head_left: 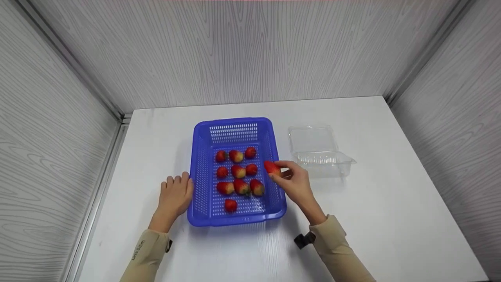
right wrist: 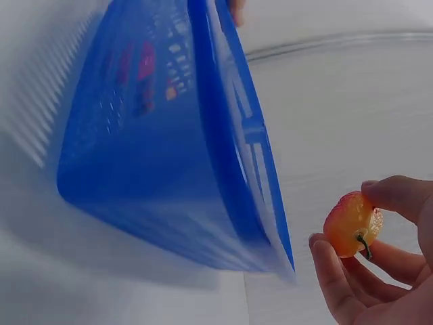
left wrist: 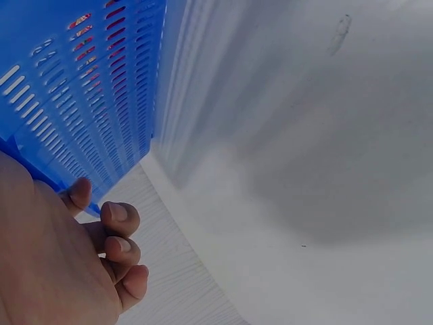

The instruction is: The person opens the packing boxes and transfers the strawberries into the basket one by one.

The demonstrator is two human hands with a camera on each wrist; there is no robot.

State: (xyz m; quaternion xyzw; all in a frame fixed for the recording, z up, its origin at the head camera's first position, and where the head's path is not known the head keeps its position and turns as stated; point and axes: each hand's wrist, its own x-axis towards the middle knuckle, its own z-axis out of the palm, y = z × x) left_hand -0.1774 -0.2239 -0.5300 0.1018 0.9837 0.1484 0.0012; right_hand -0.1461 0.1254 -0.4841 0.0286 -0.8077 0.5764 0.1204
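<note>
- The right hand (head_left: 298, 184) is pinching a strawberry (head_left: 272, 168) between thumb and fingertips, holding it just over the right rim of the blue basket (head_left: 201, 172); in the right wrist view the fingers (right wrist: 333, 276) are curling round the fruit.
- The held strawberry (right wrist: 352, 233) is looking glossy and smooth, red fading to orange-yellow toward its stem end, with a short dark stem stub sticking out; its shape is a rounded cone.
- The left hand (head_left: 175, 194) is resting on the white table (head_left: 391, 219) just beside the basket's left wall, holding nothing; from the left wrist view its fingers (left wrist: 120, 218) are lying loosely curled by the slotted blue wall (left wrist: 88, 88).
- Both arms are wearing beige sleeves (head_left: 336, 243) of soft cloth, and a small black clip is sitting at the right cuff.
- The basket is a rectangular tub of shiny blue plastic with rounded corners and walls and floor pierced by rows of small slots.
- Ten strawberries (head_left: 237, 171) are lying on the basket floor in rough rows, red with paler yellow patches.
- Farther right, apart from the basket, a clear plastic clamshell box (head_left: 319, 150) is standing with its lid open, thin and see-through, with ribbed edges.
- Grey wood-grain panels (head_left: 250, 51) are walling in the table at the back and sides.
</note>
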